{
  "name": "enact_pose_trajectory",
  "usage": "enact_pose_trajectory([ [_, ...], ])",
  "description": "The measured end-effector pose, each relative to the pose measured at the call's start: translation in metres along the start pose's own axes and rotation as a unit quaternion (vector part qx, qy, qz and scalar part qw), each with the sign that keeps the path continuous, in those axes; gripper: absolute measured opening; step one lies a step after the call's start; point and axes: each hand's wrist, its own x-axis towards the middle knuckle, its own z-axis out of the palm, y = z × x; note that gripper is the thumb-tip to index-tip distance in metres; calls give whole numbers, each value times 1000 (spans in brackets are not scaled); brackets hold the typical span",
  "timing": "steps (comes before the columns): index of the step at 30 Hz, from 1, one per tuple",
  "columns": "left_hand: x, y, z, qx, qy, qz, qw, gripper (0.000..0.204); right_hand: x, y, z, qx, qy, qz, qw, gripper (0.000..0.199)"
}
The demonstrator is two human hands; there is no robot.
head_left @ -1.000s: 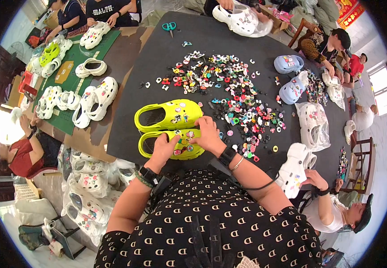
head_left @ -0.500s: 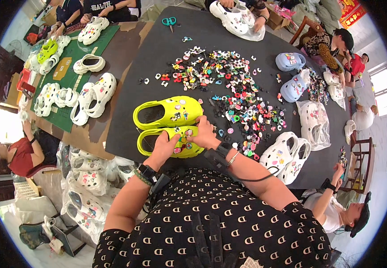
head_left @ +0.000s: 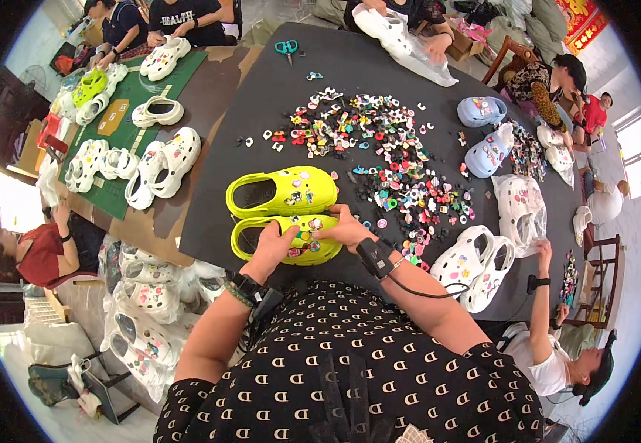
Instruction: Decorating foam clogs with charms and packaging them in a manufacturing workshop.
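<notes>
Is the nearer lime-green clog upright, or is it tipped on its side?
Upright. The nearer clog has its foot opening and charms facing up, with the left hand and right hand touching it.

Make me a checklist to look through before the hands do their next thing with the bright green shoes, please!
1. Left hand on the near green clog: ok.
2. Right hand on that same clog, at its toe end: ok.
3. Far green clog right beside it, with charms on top: ok.
4. Scissors well away from both hands: ok, they lie toward the far edge of the black table.
5. All charms on the near green clog pushed in tight: cannot tell, fingers cover part of it.
</notes>
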Motion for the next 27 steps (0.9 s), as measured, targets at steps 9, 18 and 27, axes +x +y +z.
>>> enact_pose_trajectory([
  [9, -3, 8, 4, 30, 8, -6, 999, 31, 21, 30, 2, -114, 85, -22, 990, 95],
  [18, -11, 32, -2, 48, 1, -17, 999, 37, 6, 13, 7, -113, 98, -20, 989, 91],
  [27, -38, 54, -40, 208, -14, 56, 976, 30, -26, 27, -40, 3, -40, -110, 993, 51],
])
